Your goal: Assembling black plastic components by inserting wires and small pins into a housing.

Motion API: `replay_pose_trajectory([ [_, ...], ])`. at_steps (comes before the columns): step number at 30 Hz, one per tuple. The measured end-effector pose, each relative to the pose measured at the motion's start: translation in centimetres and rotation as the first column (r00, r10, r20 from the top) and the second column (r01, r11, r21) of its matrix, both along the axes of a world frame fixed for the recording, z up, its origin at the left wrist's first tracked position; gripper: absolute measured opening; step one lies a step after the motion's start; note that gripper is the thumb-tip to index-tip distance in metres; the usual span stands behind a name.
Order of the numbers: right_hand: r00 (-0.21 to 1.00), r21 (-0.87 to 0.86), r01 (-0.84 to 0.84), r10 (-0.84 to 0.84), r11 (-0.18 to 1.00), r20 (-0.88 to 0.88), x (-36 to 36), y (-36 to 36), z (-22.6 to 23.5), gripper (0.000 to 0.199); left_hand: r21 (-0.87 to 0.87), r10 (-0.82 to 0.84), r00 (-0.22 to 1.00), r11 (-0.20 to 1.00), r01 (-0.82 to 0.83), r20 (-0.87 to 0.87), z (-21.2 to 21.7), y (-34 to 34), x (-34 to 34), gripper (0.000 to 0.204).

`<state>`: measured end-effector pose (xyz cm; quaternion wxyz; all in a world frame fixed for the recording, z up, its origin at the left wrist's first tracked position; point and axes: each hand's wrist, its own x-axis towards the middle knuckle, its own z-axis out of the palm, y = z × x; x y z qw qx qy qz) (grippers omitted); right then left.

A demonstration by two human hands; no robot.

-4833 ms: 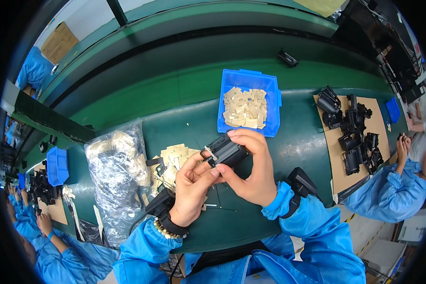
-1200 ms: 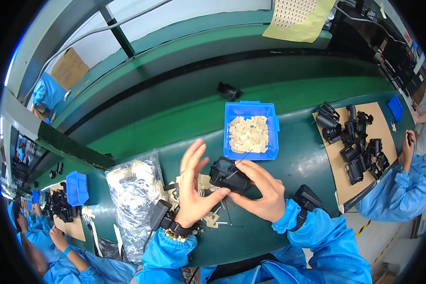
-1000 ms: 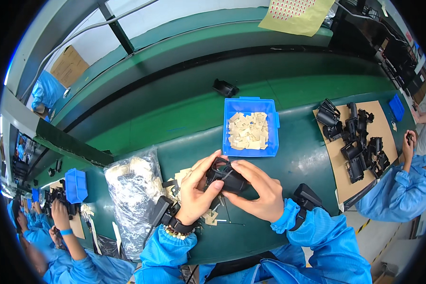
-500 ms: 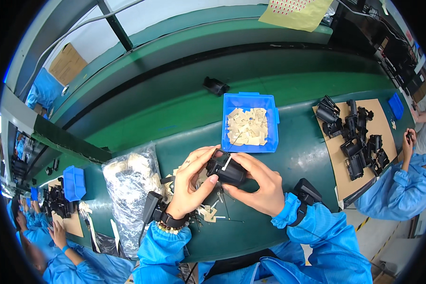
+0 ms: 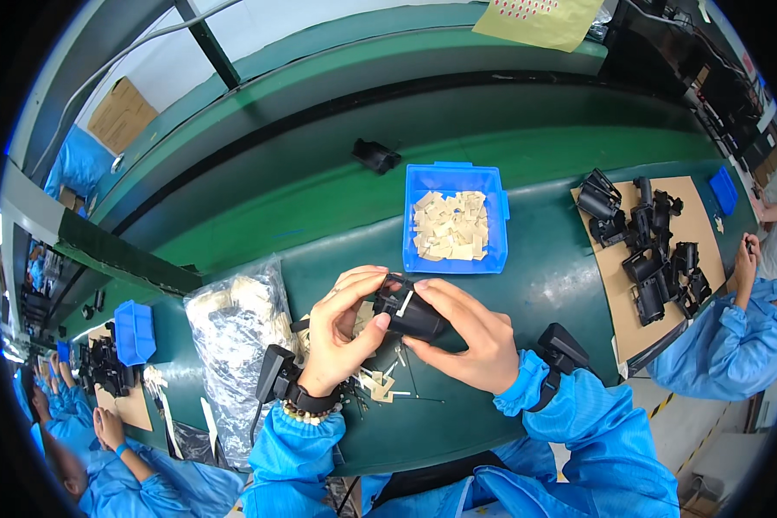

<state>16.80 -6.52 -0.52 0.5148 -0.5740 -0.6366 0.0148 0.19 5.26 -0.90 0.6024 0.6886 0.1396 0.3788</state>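
Between my two hands is a black plastic housing (image 5: 422, 322) with a thin white strip on its upper face. My left hand (image 5: 340, 332) grips its left end, thumb in front and fingers behind. From the right, my right hand (image 5: 468, 338) holds the other end, index finger on top and thumb at the near edge. Just beyond the housing stands a blue bin (image 5: 498, 262) holding many cream-coloured flat pieces (image 5: 451, 226). Beneath and beside my left hand lie loose cream pieces and thin dark and white strips (image 5: 378, 386), partly hidden by the hand.
A clear plastic bag (image 5: 237, 332) of pale pieces lies on the left. At the right, black housings (image 5: 647, 246) rest on a cardboard sheet (image 5: 634, 344). Another black part (image 5: 375, 155) sits on the green strip behind the bin. Co-workers in blue sit at both sides.
The black part on the green strip has shifted left. My hands keep hold of the housing and have turned it slightly. The left-hand co-worker's hands have moved together.
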Motion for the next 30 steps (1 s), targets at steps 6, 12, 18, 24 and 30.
replay_pose_trajectory([
  [6, 0.998, 0.009, -0.001, 0.0, 1.0, 0.064, -0.1, 0.1, -0.3, 0.062, 0.025, 0.029, 1.0, 0.999, -0.029, -0.003, -0.4, 0.2, -0.2, 0.044],
  [12, 0.997, 0.017, -0.006, 0.005, 1.0, 0.071, -0.2, 0.0, -0.1, 0.06, 0.027, 0.056, 0.998, 0.998, -0.056, -0.009, -0.5, 0.0, 0.0, 0.043],
  [18, 0.994, 0.027, -0.009, 0.006, 1.0, 0.106, -0.3, 0.0, -0.3, 0.058, -0.036, 0.077, 0.997, 0.996, -0.077, -0.015, -0.4, -0.3, 0.1, 0.04],
  [24, 0.995, 0.013, -0.014, 0.013, 1.0, 0.098, -0.4, 0.0, -0.2, 0.058, -0.084, 0.128, 0.99, 0.988, -0.132, -0.054, -0.8, -0.6, 0.3, 0.035],
  [30, 0.999, -0.053, 0.0, -0.003, 0.999, -0.05, 0.3, 0.5, 0.5, 0.059, -0.084, 0.025, 0.996, 0.996, -0.032, -0.082, -0.1, -0.5, 0.4, 0.043],
])
